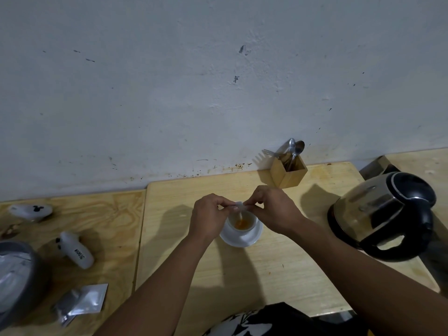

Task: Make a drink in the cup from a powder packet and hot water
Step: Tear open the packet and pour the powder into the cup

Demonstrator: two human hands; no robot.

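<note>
Small pale powder packet (pixel 238 206) pinched between fingers of left hand (pixel 208 214) and right hand (pixel 271 208), held directly above round white ceramic cup (pixel 242 223) with orange powder inside, on white saucer (pixel 238 238), mid light wooden desk (pixel 242 275); steel-and-black kettle (pixel 385 214) at right.

Cup (pixel 243 221) on saucer (pixel 240 237); kettle (pixel 385 214) right (cutlery holder (pixel 288 172) behind).
</note>
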